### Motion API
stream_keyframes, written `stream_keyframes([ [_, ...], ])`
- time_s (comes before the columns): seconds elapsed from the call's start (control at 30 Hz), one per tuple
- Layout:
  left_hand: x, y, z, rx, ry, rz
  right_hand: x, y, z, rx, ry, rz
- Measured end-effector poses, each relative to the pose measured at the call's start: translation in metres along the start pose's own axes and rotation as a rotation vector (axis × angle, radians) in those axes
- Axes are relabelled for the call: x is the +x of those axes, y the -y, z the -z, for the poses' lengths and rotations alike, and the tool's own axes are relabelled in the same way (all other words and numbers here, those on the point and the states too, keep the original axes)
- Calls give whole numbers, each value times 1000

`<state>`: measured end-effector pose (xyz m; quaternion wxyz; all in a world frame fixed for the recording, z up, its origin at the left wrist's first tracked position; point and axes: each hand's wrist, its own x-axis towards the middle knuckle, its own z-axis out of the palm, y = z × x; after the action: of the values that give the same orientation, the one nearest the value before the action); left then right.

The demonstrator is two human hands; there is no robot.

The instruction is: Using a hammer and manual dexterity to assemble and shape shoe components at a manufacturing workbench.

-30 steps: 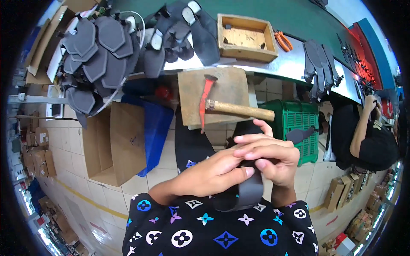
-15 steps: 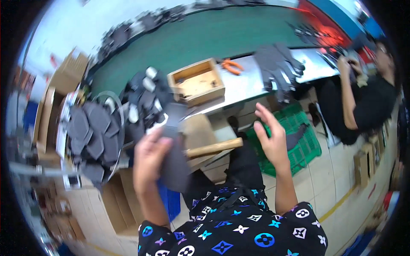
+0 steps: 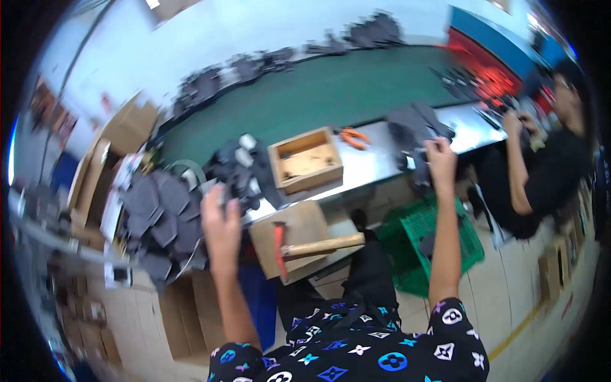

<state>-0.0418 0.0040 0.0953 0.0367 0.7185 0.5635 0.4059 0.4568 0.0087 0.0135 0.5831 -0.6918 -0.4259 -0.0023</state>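
Note:
My left hand point(image 3: 221, 224) is open, its fingers apart and slightly blurred, beside a heap of dark grey flat pieces point(image 3: 159, 207). At the front edge of the bench, my right hand point(image 3: 441, 164) has its fingers closed at the edge of a dark grey flat piece point(image 3: 414, 130) in a small pile. Between my arms, a hammer point(image 3: 321, 247) with a red head and wooden handle lies on a brown block point(image 3: 305, 223). Dark pieces with white parts point(image 3: 238, 162) lie beyond my left hand.
A wooden box point(image 3: 309, 175) with small parts stands on the bench, orange-handled pliers point(image 3: 353, 137) beside it. A green crate point(image 3: 398, 254) sits below on the right. A co-worker point(image 3: 541, 159) works at the far right. Cardboard boxes point(image 3: 181, 312) are at left.
My left hand has let go of a dark grey flat piece, uncovering the hammer's red head. My right hand has reached forward to the grey pile. The view has shifted.

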Motion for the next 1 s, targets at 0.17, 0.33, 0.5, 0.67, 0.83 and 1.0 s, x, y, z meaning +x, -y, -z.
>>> stream_keyframes([
  [0.17,-33,-63,-24,-99,135,-333,-46,169,-10,1148,392,-524],
  [0.33,-39,-88,-8,-112,75,-464,-149,245,-7,1429,1429,-617],
  [0.5,-64,-61,21,-518,-87,-213,-196,186,-56,192,771,485],
  [0.67,-85,-60,23,-1012,-90,270,-226,133,-33,-392,934,321],
  [0.83,-100,-32,-55,2,224,273,-227,65,23,-213,710,-29],
  [1.0,-68,-42,-66,235,214,94,-283,19,111,-67,444,-215],
])
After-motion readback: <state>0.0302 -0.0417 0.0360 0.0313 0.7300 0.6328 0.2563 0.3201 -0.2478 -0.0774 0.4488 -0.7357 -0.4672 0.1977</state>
